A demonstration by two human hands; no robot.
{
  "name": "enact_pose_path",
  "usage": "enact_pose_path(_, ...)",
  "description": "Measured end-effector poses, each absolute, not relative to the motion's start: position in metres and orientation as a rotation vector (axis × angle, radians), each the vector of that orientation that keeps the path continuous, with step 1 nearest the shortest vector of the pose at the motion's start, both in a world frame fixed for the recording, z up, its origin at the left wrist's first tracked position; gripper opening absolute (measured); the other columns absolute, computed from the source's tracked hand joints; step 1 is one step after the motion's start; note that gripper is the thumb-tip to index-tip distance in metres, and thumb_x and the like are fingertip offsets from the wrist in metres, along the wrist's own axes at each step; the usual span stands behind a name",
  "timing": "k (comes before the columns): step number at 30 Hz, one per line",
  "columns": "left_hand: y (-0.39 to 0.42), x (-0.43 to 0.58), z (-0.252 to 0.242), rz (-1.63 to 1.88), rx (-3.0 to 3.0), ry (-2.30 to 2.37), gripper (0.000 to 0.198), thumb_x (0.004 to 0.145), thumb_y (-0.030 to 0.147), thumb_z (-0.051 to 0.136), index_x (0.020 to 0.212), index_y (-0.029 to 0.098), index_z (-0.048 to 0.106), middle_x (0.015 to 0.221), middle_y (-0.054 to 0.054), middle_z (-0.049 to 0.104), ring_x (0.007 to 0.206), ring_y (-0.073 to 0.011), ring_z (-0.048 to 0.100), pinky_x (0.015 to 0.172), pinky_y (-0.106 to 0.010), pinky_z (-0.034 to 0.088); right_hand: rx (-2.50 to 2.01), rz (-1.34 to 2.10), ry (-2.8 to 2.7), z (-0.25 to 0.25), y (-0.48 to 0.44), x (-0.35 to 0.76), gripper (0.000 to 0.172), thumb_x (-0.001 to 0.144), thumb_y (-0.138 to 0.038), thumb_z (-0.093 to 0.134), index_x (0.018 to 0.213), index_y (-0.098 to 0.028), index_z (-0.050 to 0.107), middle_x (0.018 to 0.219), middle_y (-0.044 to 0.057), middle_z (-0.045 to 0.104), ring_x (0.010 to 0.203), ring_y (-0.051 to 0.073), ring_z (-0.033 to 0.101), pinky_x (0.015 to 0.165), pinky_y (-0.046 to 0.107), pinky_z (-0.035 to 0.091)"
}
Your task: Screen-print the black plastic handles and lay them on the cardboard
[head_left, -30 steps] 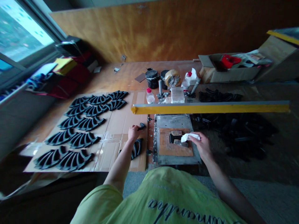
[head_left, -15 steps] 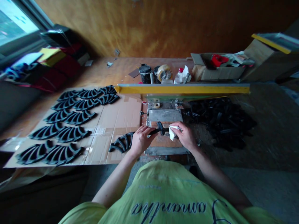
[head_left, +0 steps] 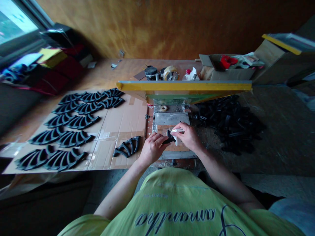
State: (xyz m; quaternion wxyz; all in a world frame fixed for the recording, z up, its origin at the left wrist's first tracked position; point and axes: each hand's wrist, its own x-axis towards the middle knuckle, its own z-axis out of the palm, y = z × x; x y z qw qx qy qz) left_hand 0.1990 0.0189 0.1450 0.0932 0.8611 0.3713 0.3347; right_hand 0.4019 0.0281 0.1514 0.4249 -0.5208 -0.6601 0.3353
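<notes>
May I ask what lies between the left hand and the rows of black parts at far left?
In the head view, a small separate group of black parts lies there, on the cardboard.

Blocked ahead by the tilted yellow-edged frame (head_left: 184,86) beyond the metal plate (head_left: 171,118). Hemmed in right of the right grip (head_left: 187,136) by the heap of black parts (head_left: 235,127). Obstructed low near the left grip (head_left: 152,148) by the small black cluster (head_left: 127,147); passable past it over bare cardboard (head_left: 112,119), up to the laid-out rows (head_left: 83,122).
</notes>
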Motion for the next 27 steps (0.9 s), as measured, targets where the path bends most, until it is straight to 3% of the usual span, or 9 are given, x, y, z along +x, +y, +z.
enact_pose_path(9,0.026,0.204,0.147,1.058,2.581,1.024,0.017,0.089,0.031,0.067,0.096,0.016,0.071,0.082,-0.005,0.071,0.074,-0.0152,0.063,0.071,-0.030,0.054,-1.413,0.795,-1.606,0.155,0.034,0.409,0.020,0.076,-0.034,0.075,0.072,-0.020,0.062,0.077,0.001,0.065,0.072,0.016,0.062,0.069,0.026,0.047)
enact_pose_path(16,0.026,0.206,0.151,1.041,2.412,1.061,0.020,0.085,0.032,0.071,0.098,0.017,0.072,0.085,-0.005,0.071,0.078,-0.0155,0.064,0.074,-0.030,0.054,-1.478,0.971,-1.288,0.163,0.036,0.432,0.034,0.068,-0.049,0.074,0.073,-0.018,0.060,0.065,-0.002,0.059,0.060,0.014,0.054,0.056,0.024,0.041)
enact_pose_path(27,0.026,0.212,0.161,1.072,2.382,0.961,0.018,0.085,0.032,0.071,0.096,0.018,0.071,0.084,-0.004,0.071,0.078,-0.0140,0.065,0.075,-0.028,0.054,-1.441,0.975,-1.446,0.181,0.038,0.427,0.033,0.070,-0.048,0.073,0.073,-0.018,0.061,0.066,-0.001,0.059,0.062,0.013,0.053,0.057,0.023,0.039)
